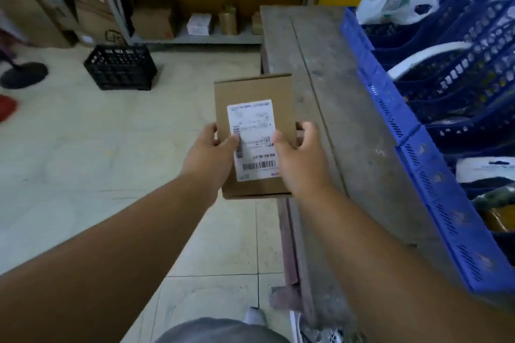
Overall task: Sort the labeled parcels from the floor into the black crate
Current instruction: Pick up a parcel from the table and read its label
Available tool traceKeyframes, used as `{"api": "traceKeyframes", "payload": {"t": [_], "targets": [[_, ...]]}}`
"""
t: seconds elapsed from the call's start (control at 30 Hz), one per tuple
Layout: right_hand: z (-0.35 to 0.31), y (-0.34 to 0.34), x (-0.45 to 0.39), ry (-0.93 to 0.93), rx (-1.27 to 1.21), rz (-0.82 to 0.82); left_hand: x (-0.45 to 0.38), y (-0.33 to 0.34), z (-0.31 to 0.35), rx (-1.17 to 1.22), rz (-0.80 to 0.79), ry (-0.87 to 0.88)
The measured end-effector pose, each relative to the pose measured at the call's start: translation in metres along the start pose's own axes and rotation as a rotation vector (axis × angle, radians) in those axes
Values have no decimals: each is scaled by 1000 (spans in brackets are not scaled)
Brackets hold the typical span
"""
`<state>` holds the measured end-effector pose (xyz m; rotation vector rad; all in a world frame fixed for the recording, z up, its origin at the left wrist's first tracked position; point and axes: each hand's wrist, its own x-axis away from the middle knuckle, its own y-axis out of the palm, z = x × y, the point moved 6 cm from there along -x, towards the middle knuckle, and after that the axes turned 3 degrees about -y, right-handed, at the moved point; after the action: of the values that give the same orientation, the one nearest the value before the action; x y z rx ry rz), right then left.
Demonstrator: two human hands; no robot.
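Note:
A brown cardboard parcel (250, 92) with a white shipping label (252, 122) is held in the air in front of me, label side up. My left hand (210, 153) grips its left edge, thumb lying on the label. My right hand (299, 156) grips the right edge, thumb on the label's right side. The black crate (121, 67) stands on the tiled floor at the upper left, well beyond the parcel, in front of the shelf.
A grey wooden table (342, 92) runs along the right, with stacked blue plastic baskets (418, 131) on it. A metal shelf (195, 39) with boxes lines the back wall. A black fan base (23, 75) sits at the far left.

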<state>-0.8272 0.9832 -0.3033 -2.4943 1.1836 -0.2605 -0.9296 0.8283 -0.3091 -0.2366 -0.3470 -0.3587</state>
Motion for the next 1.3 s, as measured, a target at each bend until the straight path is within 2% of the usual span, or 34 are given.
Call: {"api": "traceKeyframes", "payload": {"t": [0.1, 0.23, 0.37, 0.7, 0.83, 1.1, 1.3], "targets": [[-62, 80, 5, -150, -66, -83, -8, -84, 9, 116, 44, 101], [-125, 195, 32, -283, -99, -277, -9, -202, 3, 236, 273, 155], [-170, 294, 57, -322, -128, -405, -25, -304, -11, 233, 477, 211], [-262, 472, 51, -310, -95, -436, -133, -482, -1, 215, 427, 213], [-277, 516, 24, -286, -93, -400, -185, -515, 12, 171, 396, 226], [-271, 584, -92, -243, -78, -360, -328, -512, 39, 86, 311, 201], [-303, 675, -219, -279, -94, -451, -465, -545, 90, 45, 359, 181]]}}
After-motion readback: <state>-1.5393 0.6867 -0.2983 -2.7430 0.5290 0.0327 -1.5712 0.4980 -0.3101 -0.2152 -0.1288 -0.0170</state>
